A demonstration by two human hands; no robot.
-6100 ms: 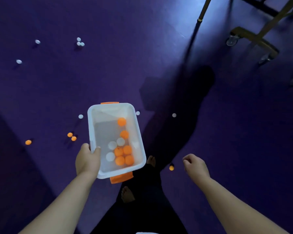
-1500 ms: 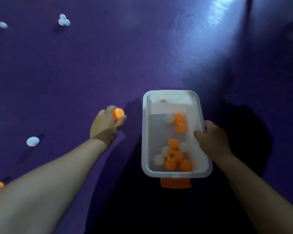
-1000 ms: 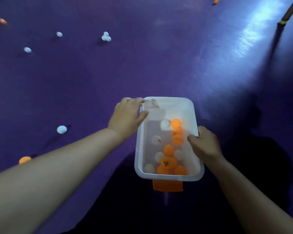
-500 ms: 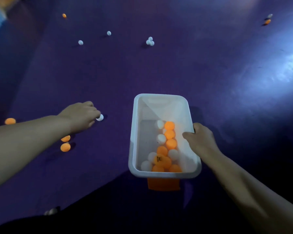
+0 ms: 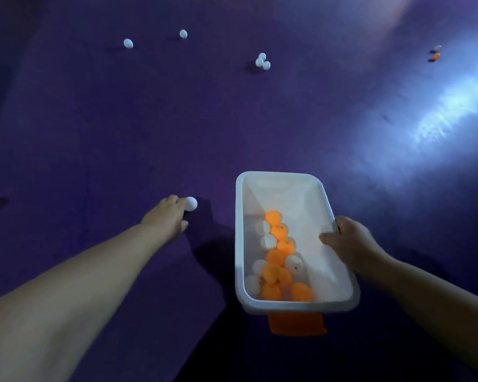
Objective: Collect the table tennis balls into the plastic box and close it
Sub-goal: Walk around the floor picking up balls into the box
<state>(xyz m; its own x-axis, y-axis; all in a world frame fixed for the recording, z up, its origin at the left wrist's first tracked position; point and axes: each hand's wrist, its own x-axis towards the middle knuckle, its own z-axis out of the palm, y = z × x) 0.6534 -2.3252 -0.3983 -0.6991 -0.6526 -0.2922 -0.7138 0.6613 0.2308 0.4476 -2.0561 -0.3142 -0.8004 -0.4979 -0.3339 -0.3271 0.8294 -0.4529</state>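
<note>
Left hand (image 5: 167, 216) stretched down to floor (image 5: 149, 119), touches white ball (image 5: 191, 203) at finger ends; whether grip is closed round it, cannot tell. Right hand (image 5: 348, 241) grips right long rim of plastic box (image 5: 280, 176), thumb over edge. Box open, no lid in view; long axis runs away from person, orange latch (image 5: 297, 323) at near end, collected balls (image 5: 276, 257) gathered there. Ball probably light, smooth, rolls easily, thin shell can dent: take across middle, softly. Loose balls (image 5: 262, 62) lie far ahead.
</note>
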